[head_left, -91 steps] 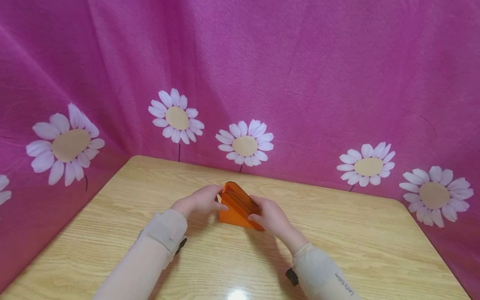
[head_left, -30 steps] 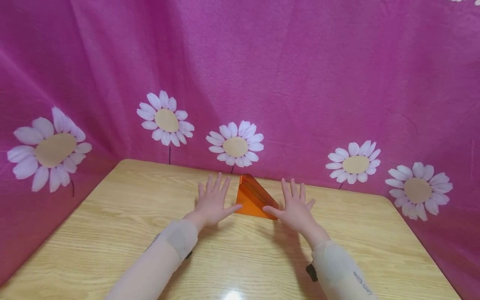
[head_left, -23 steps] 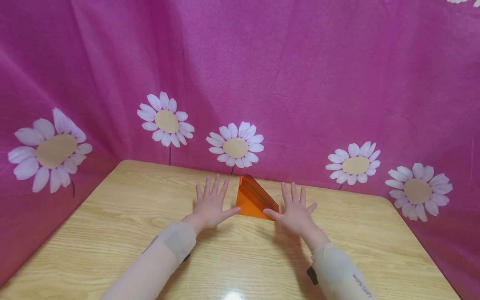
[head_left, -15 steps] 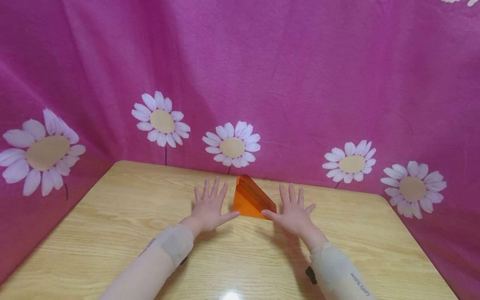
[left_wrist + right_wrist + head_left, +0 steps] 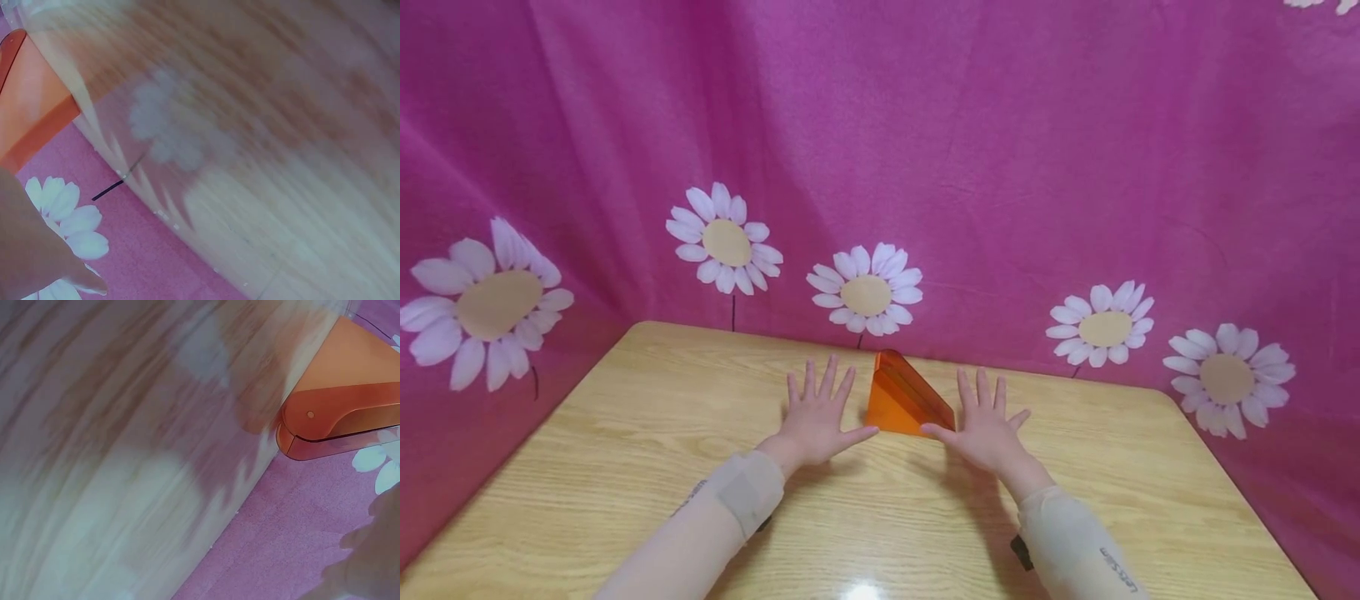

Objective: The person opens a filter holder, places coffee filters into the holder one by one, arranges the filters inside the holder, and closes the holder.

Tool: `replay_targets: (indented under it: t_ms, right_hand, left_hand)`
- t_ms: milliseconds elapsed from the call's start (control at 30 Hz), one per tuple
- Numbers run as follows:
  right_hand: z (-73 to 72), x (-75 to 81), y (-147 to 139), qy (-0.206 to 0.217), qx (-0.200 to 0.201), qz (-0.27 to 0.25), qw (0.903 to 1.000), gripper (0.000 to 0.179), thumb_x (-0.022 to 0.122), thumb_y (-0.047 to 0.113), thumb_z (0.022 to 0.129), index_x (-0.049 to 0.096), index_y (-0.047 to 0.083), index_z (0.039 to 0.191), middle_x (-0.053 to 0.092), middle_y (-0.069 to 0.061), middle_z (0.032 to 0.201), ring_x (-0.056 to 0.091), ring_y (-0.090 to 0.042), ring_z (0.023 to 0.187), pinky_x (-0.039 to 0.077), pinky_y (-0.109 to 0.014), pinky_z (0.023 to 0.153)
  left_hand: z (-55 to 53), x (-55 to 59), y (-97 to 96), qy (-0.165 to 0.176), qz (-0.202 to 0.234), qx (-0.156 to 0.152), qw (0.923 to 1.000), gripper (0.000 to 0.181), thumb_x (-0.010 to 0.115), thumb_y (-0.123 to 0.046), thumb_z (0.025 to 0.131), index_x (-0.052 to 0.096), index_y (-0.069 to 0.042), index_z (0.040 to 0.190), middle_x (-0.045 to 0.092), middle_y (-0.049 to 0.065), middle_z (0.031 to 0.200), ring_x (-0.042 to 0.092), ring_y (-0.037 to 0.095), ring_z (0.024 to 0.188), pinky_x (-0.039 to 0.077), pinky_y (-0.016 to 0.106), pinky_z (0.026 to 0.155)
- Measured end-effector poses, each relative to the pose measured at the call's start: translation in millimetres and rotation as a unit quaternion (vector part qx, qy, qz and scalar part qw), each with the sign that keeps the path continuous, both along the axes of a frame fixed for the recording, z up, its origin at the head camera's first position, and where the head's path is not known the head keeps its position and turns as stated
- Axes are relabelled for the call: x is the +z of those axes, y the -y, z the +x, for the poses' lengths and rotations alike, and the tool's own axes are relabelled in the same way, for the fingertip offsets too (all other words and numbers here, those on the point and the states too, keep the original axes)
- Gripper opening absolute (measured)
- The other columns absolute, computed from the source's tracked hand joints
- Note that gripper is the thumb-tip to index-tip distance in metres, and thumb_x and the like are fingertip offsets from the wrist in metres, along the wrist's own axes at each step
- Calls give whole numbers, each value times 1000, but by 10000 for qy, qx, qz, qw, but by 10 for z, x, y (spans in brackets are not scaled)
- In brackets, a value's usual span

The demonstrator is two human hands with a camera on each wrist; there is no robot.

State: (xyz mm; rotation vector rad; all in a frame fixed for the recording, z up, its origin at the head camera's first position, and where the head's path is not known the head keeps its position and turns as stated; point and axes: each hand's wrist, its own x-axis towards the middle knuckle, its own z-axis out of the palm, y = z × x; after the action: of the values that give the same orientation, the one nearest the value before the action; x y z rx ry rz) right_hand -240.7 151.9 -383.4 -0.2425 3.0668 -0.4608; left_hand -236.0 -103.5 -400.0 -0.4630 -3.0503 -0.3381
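Note:
An orange, partly see-through wedge-shaped plastic object (image 5: 895, 408) stands on the table toward its far edge, its top edge sloping down to the right. In the right wrist view its rounded lower end (image 5: 306, 415) shows a small round rivet-like dot. My left hand (image 5: 814, 427) is spread to the left of the wedge, thumb pointing at its lower left corner. To the right, my right hand (image 5: 988, 429) is also spread, and its thumb overlaps the wedge's lower right part in the head view. Whether either thumb touches it, I cannot tell. Neither hand holds anything.
The wooden table (image 5: 865, 517) has a light glare at its near edge. A magenta cloth (image 5: 985, 167) with large white daisies hangs behind and at the sides, close to the table's far edge. Dark straps or cameras (image 5: 1021, 552) sit under the wrists.
Three seconds ago both hands gripped the wedge, left at its upper end and right at its lower end. Now it stands released farther back, with fingers spread beside it. Over the last second, little has moved.

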Motion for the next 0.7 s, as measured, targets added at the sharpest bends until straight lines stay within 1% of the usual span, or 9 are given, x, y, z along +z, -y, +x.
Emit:
replay_targets:
  t_ms: [133,467,700]
  right_hand:
    - [17,-3,-9,31,-53,16,10000,108,51,74,76,0,16,151,-10,-19,156,-17,-49,138,-8,-82,89]
    - [42,8,5,95,-27,19,9999,105,54,68,78,0,16,151,-11,-19,156,-17,-48,138,-8,-82,88]
    - [50,10,4,38,-40,24,10000,104,55,67,78,1,15,151,-7,-20,156,-15,-49,138,-6,-83,88]
  left_hand:
    - [-7,11,8,42,-37,16,10000,93,39,-72,83,8,-18,151,-3,14,158,-8,49,140,1,68,107]
    - [-10,25,4,-37,-53,19,10000,92,40,-71,83,11,-17,151,2,16,157,-2,50,140,1,69,107]
    - [-4,24,2,-44,-22,-4,10000,92,40,-72,83,11,-17,151,0,15,157,-6,49,140,0,69,107]
